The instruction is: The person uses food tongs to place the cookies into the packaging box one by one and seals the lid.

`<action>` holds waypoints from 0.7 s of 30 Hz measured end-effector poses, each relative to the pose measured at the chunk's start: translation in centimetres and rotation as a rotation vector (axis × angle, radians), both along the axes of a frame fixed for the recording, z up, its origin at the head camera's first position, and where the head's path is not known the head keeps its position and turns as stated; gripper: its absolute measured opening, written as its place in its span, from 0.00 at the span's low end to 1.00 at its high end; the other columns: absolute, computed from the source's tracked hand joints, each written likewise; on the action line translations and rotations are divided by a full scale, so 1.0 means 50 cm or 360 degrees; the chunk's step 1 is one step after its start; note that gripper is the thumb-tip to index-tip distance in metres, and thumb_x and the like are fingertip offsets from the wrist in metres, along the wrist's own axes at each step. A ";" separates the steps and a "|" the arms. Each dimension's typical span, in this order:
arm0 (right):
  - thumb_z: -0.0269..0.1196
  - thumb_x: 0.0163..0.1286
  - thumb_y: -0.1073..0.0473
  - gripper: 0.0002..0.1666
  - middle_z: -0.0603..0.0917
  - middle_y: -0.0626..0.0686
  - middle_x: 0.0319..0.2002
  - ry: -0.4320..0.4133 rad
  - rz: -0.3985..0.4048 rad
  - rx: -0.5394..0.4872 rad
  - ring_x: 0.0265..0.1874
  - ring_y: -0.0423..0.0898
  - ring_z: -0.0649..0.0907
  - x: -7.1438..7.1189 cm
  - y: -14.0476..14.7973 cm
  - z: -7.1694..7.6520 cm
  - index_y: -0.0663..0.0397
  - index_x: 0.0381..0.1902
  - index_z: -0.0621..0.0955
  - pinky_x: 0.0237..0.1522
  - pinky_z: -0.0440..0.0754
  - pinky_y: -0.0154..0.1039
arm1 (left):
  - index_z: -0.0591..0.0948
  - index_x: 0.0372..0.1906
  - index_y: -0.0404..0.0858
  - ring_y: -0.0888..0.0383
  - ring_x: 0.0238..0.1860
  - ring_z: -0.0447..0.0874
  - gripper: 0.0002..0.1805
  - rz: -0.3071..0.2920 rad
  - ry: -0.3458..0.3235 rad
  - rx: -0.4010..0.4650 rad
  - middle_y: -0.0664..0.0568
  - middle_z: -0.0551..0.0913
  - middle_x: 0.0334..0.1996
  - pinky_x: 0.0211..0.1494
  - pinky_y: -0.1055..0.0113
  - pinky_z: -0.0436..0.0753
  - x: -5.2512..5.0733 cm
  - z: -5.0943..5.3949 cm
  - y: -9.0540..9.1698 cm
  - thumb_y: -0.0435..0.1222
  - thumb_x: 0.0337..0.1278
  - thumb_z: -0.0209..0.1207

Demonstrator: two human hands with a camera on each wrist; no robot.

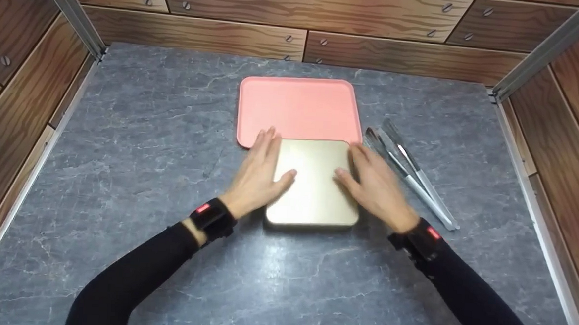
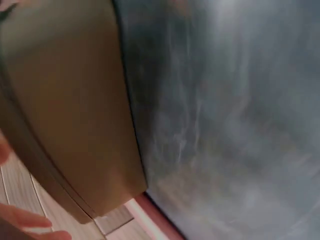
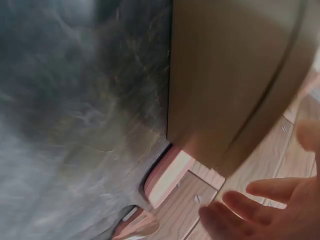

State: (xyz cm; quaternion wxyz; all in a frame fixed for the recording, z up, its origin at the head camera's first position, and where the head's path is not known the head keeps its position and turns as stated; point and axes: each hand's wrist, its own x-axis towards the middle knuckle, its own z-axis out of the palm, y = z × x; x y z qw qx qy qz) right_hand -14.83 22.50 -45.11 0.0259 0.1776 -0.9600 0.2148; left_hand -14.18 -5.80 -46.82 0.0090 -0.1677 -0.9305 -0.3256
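Note:
A pale gold rectangular tin point(image 1: 313, 183) with rounded corners lies flat in the middle of the table, its far edge at the near rim of a pink tray point(image 1: 297, 106). At the tin's left side is my left hand point(image 1: 256, 178), fingers extended forward and thumb over the lid. My right hand point(image 1: 375, 187) mirrors it on the right, also with the thumb over the lid. In the right wrist view, the fingers point(image 3: 250, 212) look apart from the tin's side wall point(image 3: 220, 75). Only a few fingertips point(image 2: 30, 220) show in the left wrist view, beside the tin point(image 2: 80, 110).
Right of the tray lie long metal utensils with grey handles point(image 1: 429, 199); their far ends are blurred. The grey marbled tabletop point(image 1: 147, 125) is bordered by wood-patterned walls point(image 1: 217, 35) at the back and sides.

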 end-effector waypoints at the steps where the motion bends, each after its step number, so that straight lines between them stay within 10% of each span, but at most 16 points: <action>1: 0.57 0.78 0.37 0.48 0.64 0.72 0.75 0.0016 0.0035 0.0061 0.73 0.68 0.67 -0.009 -0.009 -0.003 0.69 0.77 0.62 0.75 0.62 0.63 | 0.47 0.82 0.31 0.45 0.83 0.35 0.51 -0.0027 0.0008 -0.0086 0.39 0.38 0.83 0.82 0.41 0.46 -0.007 -0.002 0.006 0.60 0.73 0.51; 8: 0.45 0.79 0.29 0.56 0.50 0.72 0.80 -0.0053 0.0104 0.0213 0.76 0.69 0.59 -0.034 -0.042 -0.029 0.72 0.80 0.51 0.76 0.61 0.61 | 0.43 0.82 0.31 0.47 0.83 0.27 0.56 -0.0133 -0.0029 -0.0366 0.38 0.35 0.83 0.83 0.40 0.43 -0.038 -0.017 0.024 0.70 0.71 0.39; 21: 0.45 0.78 0.29 0.56 0.44 0.66 0.83 -0.0216 0.0020 0.0146 0.66 0.74 0.72 -0.037 -0.053 -0.044 0.66 0.82 0.46 0.64 0.76 0.67 | 0.43 0.82 0.28 0.42 0.83 0.35 0.57 -0.0218 -0.0059 -0.0288 0.33 0.42 0.82 0.83 0.54 0.46 -0.051 -0.029 0.022 0.67 0.70 0.45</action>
